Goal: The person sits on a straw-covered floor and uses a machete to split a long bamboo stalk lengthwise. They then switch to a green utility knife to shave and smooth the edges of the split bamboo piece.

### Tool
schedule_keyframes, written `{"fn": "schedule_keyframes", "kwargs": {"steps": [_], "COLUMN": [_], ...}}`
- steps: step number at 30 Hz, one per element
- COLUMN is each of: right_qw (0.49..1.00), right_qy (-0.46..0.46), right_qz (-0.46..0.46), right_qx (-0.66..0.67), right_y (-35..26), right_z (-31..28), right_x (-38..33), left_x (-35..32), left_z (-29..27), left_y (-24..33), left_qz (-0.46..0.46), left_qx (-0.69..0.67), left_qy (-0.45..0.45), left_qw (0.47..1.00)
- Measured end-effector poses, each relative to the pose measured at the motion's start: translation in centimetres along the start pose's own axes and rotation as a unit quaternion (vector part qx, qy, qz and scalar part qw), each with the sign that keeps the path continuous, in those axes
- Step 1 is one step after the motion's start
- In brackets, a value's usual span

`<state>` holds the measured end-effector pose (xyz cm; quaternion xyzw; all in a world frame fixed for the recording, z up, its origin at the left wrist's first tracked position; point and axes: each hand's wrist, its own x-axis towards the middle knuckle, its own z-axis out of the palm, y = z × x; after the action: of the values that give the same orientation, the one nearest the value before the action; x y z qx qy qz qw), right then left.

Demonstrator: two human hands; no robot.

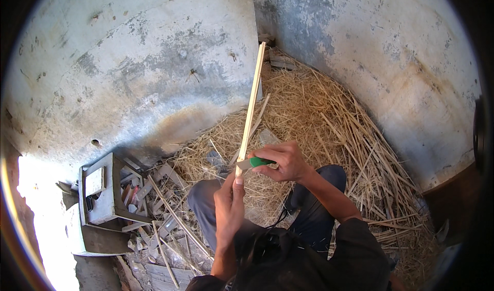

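Note:
A long, pale strip of split wood or bamboo [251, 103] slants up and away from me, its far end near the corner of the walls. My left hand [229, 201] is closed around its near end, thumb along the top. In my right hand [282, 161] is a knife [260, 162] with a green handle and a short, broad blade. The blade lies against the strip just above my left thumb. Both hands are in front of my bent knees. Whether the blade has bitten into the wood is too small to tell.
Shavings and straw-like strips [303, 106] cover the floor ahead, with longer strips [360, 142] heaped along the right wall. At left stands a worn wooden box [101, 216] with odds and ends inside. Scrap sticks [180, 221] lie beside it. Stained walls [170, 49] meet ahead.

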<state>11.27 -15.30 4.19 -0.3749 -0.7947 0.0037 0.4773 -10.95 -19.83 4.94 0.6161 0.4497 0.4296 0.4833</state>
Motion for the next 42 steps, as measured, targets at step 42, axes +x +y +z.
{"fn": "schedule_keyframes", "kwargs": {"steps": [42], "right_qw": [0.997], "right_qy": [0.025], "right_qz": [-0.002], "right_qx": [-0.071], "right_y": [-1.2], "right_z": [1.7], "right_x": [-0.7], "left_x": [-1.6], "left_z": [-2.8], "left_y": [-2.5], "left_qz": [-0.09], "left_qx": [-0.158], "left_qy": [-0.05], "left_qw": [0.982]}}
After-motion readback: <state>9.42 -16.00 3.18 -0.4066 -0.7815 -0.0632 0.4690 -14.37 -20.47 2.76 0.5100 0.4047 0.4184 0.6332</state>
